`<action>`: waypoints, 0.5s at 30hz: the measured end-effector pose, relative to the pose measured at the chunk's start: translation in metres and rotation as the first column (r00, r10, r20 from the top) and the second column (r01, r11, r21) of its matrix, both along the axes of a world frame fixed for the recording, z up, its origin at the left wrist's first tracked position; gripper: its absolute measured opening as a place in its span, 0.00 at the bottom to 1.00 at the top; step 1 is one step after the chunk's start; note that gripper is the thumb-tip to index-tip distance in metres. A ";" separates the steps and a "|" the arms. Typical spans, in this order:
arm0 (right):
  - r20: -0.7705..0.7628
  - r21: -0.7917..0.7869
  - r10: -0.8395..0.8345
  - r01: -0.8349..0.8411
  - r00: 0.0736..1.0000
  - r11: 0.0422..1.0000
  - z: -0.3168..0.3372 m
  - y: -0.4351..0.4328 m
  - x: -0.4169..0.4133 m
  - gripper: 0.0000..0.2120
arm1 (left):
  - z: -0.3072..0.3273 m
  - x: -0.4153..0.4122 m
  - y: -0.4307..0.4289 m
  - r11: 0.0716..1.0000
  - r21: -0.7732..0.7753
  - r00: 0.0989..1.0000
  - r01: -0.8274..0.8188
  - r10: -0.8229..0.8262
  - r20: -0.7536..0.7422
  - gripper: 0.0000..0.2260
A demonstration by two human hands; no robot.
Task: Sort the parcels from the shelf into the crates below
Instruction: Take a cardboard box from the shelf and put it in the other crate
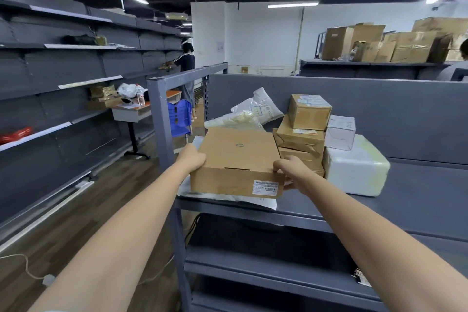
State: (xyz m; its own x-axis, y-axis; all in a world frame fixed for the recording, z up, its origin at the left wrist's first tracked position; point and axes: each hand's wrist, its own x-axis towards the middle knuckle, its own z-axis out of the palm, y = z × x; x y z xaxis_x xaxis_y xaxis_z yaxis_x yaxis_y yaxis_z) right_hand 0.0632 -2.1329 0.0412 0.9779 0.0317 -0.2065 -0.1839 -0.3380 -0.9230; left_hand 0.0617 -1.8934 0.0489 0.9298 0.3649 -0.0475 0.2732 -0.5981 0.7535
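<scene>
At the front left corner of the grey shelf (417, 192), a flat brown box (238, 157) sits over a thin white bag (253, 201) that overhangs the shelf's front edge. The left hand (192, 159) grips the box's left side, fingers curled round the edge. The right hand (291, 170) pinches the near right corner, thumb on top and fingers below. Whether the box rests on the bag or is raised just clear of it cannot be told.

Its right side is just beside a stack of brown boxes (301, 139), with a white wrapped parcel (357, 167) beyond and a small white box (340, 132) on top of that. Plastic bags (255, 109) lean behind. The shelf's corner post (159, 114) stands close on the left. Beyond the post lies bare wooden floor (76, 205).
</scene>
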 end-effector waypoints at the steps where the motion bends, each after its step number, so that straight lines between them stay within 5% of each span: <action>1: 0.007 0.014 -0.007 0.006 1.000 1.000 0.000 -0.005 -0.006 0.10 | 0.001 -0.007 -0.002 1.000 -0.013 1.000 0.009 -0.008 0.009 0.12; 6: 0.081 0.120 -0.046 0.036 0.996 0.992 0.010 -0.024 -0.042 0.05 | 0.008 -0.047 -0.013 0.988 -0.152 0.994 0.028 -0.011 0.111 0.14; 12: 0.209 0.258 -0.055 -0.001 0.976 0.966 0.027 -0.051 -0.088 0.24 | 0.034 -0.108 -0.028 0.903 -0.418 0.949 0.097 0.043 0.314 0.16; 15: 0.298 0.333 -0.059 -0.045 0.953 0.942 0.032 -0.065 -0.116 0.26 | 0.040 -0.133 -0.037 0.865 -0.469 0.911 0.178 0.035 0.410 0.10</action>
